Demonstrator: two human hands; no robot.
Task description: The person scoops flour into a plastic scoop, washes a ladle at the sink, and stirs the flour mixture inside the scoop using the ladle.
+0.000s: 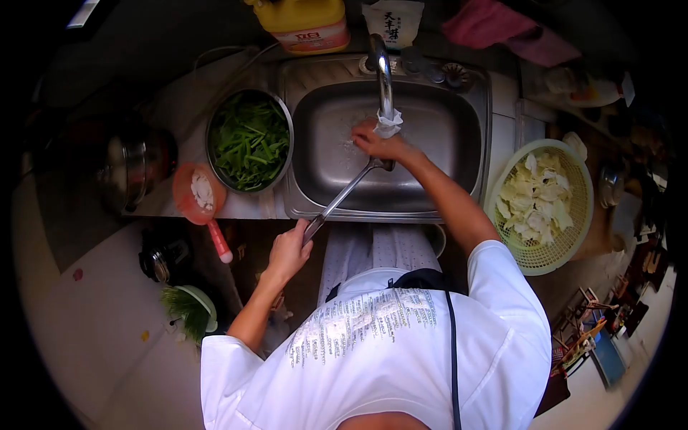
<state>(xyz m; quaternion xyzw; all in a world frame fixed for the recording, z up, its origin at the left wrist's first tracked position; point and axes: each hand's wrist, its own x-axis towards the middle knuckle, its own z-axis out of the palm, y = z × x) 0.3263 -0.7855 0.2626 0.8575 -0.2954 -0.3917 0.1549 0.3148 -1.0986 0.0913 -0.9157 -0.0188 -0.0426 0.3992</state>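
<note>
My left hand (290, 251) is closed round the handle of a long metal ladle (344, 198) at the front edge of the steel sink (322, 161). The ladle's head lies over the basin, just below my right hand (378, 141). That hand is under the faucet (384, 79), its fingers bent and partly blurred; whether it holds anything is too small to tell. White cloth or plastic (388, 124) is wrapped round the faucet's spout. Small pale bits lie in the basin near my right fingers.
Left of the sink stand a metal bowl of green vegetables (251, 142) and a red-handled scoop (218, 240) with white pieces. A green basket of pale leaves (541, 197) is at the right. Behind are a yellow jug (308, 25), a white packet (393, 23) and a pink cloth (509, 29).
</note>
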